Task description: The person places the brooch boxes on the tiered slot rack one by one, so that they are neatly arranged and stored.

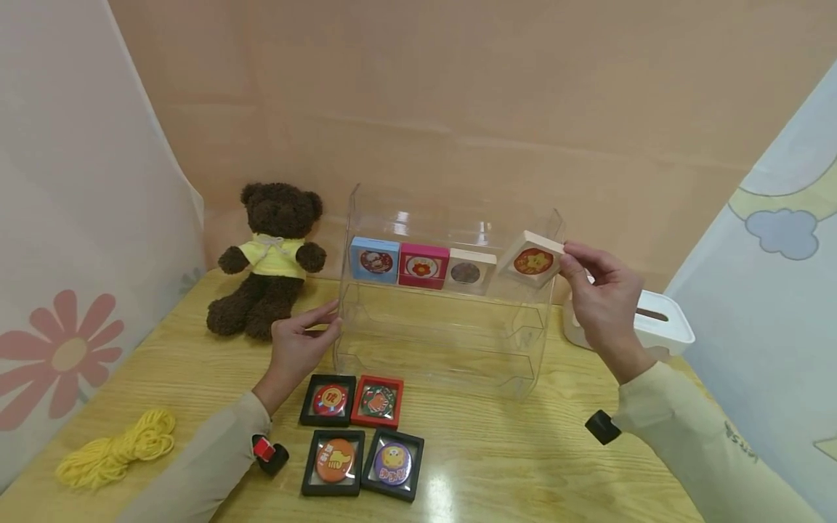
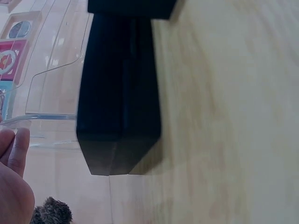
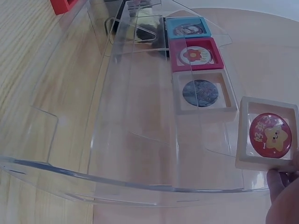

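Note:
A clear acrylic display rack (image 1: 445, 327) stands on the table. My left hand (image 1: 304, 345) holds the rack's left side edge between thumb and fingers. At the right end of the top tier, my right hand (image 1: 604, 294) pinches a cream-framed badge case (image 1: 532, 260) with a red badge bearing a yellow star. That case is tilted and partly over the tier. Left of it on the same tier sit a blue case (image 1: 375, 260), a magenta case (image 1: 423, 266) and a cream case with a grey disc (image 3: 201, 93).
In front of the rack lie a red-framed case (image 1: 378, 402) and several black-framed ones (image 1: 333, 463). A brown teddy bear (image 1: 271, 254) sits left of the rack, yellow rope (image 1: 120, 449) lies front left, and a white tissue box (image 1: 667, 327) stands at right.

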A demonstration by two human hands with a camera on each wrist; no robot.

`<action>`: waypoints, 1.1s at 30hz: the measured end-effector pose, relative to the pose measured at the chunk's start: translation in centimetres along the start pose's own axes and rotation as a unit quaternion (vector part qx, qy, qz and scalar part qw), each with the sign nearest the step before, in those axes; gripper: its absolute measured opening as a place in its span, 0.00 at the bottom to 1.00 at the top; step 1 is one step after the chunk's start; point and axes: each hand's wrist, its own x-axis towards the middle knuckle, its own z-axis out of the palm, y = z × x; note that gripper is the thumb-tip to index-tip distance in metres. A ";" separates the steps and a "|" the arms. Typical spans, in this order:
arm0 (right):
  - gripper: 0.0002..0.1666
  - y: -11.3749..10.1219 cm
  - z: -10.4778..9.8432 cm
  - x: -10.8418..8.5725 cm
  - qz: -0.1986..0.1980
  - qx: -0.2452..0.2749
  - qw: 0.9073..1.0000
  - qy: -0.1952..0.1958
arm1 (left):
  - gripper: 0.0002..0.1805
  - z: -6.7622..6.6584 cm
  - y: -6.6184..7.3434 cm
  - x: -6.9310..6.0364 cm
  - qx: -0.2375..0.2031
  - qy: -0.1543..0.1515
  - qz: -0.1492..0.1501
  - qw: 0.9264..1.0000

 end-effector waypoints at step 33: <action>0.10 0.9 -0.2 2.0 -0.007 -0.031 0.999 0.020 | 0.14 0.1 0.0 0.0 -0.004 0.001 -0.012 1.000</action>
